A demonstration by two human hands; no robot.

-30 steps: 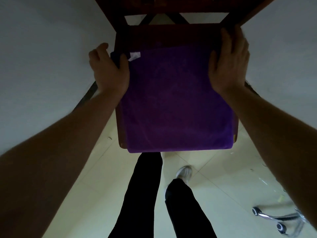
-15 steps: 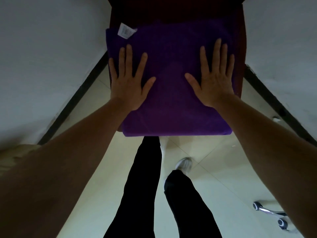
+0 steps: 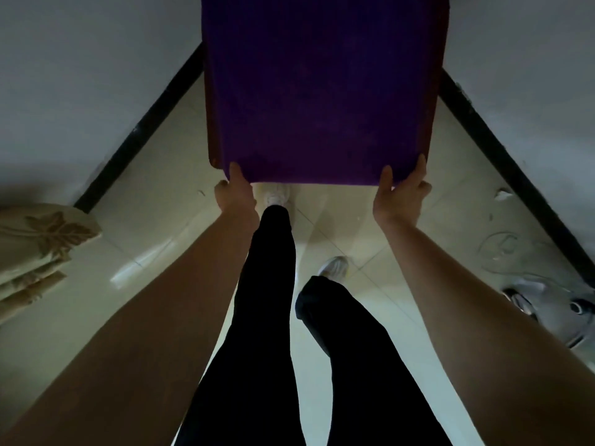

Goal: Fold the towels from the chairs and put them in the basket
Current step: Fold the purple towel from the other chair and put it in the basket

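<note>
A purple towel (image 3: 322,91) lies spread flat over the seat of a dark wooden chair (image 3: 212,136), reaching its near edge. My left hand (image 3: 236,196) grips the towel's near left corner, thumb on top. At the near right corner, my right hand (image 3: 401,194) pinches the cloth the same way. The basket is out of view.
White walls with black skirting meet behind the chair on both sides. A beige patterned cushion or fabric (image 3: 38,249) sits at the left edge. The wheeled base of an office chair (image 3: 547,304) stands on the tiled floor at the right. My legs are below.
My hands slid from lying flat on the towel's middle back to its near edge and took hold of the two near corners. The camera tilted down, so the chair back left the view.
</note>
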